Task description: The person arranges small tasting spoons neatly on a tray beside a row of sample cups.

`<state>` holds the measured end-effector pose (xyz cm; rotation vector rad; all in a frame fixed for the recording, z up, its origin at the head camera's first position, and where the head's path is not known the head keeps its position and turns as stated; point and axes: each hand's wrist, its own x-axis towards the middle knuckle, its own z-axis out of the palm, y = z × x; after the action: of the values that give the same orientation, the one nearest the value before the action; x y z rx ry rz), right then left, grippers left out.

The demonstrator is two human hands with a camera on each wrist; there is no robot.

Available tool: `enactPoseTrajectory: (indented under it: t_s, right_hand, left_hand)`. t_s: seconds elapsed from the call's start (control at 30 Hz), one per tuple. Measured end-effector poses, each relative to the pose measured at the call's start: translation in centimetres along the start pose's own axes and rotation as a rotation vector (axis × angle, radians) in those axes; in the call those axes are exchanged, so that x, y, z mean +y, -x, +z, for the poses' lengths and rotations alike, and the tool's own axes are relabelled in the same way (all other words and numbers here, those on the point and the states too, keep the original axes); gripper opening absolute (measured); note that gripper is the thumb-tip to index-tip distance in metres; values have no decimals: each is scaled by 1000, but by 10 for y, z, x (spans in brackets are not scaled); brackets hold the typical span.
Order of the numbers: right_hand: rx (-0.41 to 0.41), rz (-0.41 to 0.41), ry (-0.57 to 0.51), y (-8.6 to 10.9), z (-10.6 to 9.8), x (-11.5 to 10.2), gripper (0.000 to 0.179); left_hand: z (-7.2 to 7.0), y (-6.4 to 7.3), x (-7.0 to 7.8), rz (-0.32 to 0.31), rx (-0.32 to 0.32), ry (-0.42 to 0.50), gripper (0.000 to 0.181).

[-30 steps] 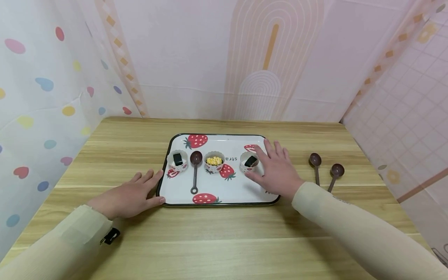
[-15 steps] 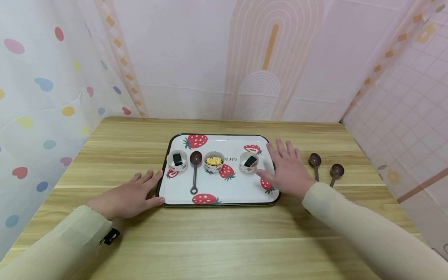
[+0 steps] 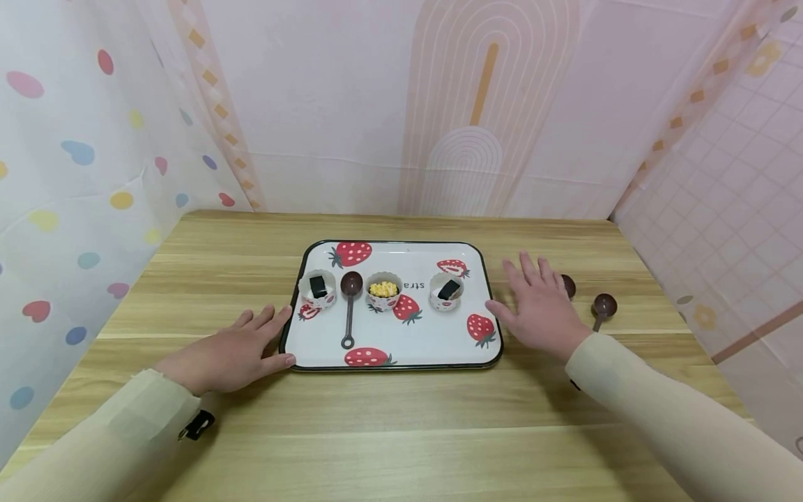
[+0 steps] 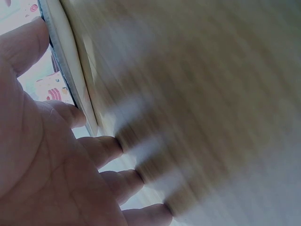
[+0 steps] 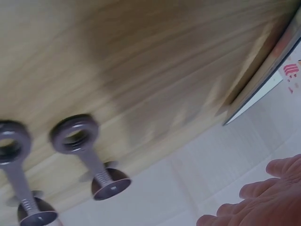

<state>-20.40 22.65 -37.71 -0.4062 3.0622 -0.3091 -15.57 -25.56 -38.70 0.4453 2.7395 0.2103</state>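
Note:
A white strawberry-print tray with a dark rim holds three paper cups and a brown measuring spoon. The left cup and right cup each contain a white piece with a black strip; the middle cup has yellow crumbs. My left hand touches the tray's left edge, thumb at the near corner and fingers relaxed. Fingers spread, my right hand hovers just off the tray's right edge, holding nothing. It partly covers one brown spoon; another spoon lies beside that.
The wooden table runs back to a pink patterned curtain. A dotted curtain hangs at the left, a grid-patterned one at the right. Two ring-ended spoon handles show in the right wrist view.
My right hand has moved rightward from over the right cup, past the tray's edge, toward the two loose spoons. The left hand, tray and cups have stayed put.

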Motion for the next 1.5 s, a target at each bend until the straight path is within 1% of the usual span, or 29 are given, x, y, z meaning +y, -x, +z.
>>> enactPoseTrajectory:
  t_s: [0.17,0.33,0.53,0.77,0.87,1.0,1.07,1.17,1.27,1.33,1.37,1.43,1.5]
  right_hand:
    - [-8,25,-9,5,0,8,85]
    - [-10,50,0,10,-1,16,81]
    - [-15,66,16,16,-5,25,76]
    - [-21,44,65,23,-10,39,67]
    - [-24,37,77,26,-11,45,63]
    - [-39,65,62,30,-13,51,61]
    - [-45,85,53,31,-13,52,60]
    - [-38,93,59,34,-14,55,59]
    - [-10,73,77,36,-14,58,55]
    - [11,47,89,38,-13,62,49]
    - [20,19,106,39,-13,64,44]
    - [31,-114,212,41,-12,70,27]
    - [7,-121,216,43,-14,72,24]
  left_hand:
    - [0,0,0,-4,-10,-1,101]
    - [0,0,1,0,5,2,99]
    - [0,0,1,-2,3,4,99]
    - [1,0,0,11,22,1,98]
    - [1,0,0,5,14,-1,99]
    - [1,0,0,-3,-1,-3,101]
    - [1,0,0,0,2,-1,100]
    - [2,-1,-1,8,13,1,99]
    - [2,-1,-1,9,17,1,99]
    - [3,-1,-2,7,18,1,100]
    - [3,-2,-2,5,16,2,100]
    - [3,-2,-2,2,14,2,100]
    - [2,-2,-2,1,10,2,101]
